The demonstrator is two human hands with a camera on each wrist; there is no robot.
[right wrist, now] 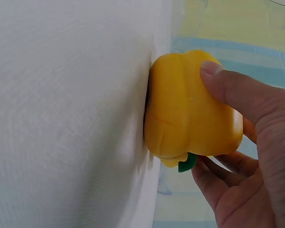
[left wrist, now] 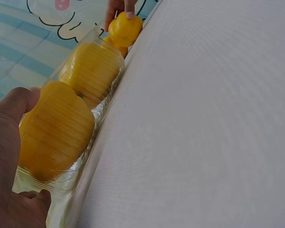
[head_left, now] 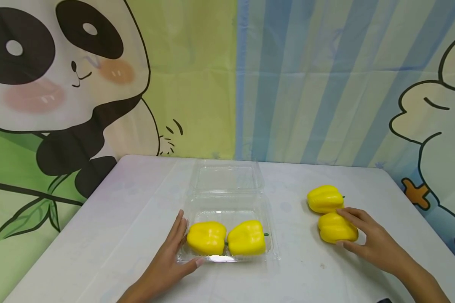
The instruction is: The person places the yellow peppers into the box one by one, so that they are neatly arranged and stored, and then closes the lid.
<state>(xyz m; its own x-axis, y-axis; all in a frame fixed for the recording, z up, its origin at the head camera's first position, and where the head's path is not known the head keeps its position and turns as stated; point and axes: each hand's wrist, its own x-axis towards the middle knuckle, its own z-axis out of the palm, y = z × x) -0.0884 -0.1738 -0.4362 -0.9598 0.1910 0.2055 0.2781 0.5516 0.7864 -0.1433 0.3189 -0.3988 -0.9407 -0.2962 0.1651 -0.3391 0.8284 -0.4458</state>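
A clear plastic clamshell container (head_left: 246, 206) lies on the table with its lid (head_left: 227, 177) folded back. In its front half sit two yellow bell peppers, a left one (head_left: 207, 238) and a right one (head_left: 247, 238). My left hand (head_left: 170, 252) rests at the container's front left corner, fingers straight along its left side and thumb at the front edge. My right hand (head_left: 375, 240) holds another yellow bell pepper (right wrist: 190, 104) between thumb and fingers, close over the table, its green stem (right wrist: 187, 163) showing in the right wrist view.
One more yellow bell pepper (head_left: 325, 199) lies just behind the held one. The white table (head_left: 295, 277) ends at a printed curtain (head_left: 197, 75) with a panda. A small dark object (head_left: 384, 300) shows at the bottom edge, on the right.
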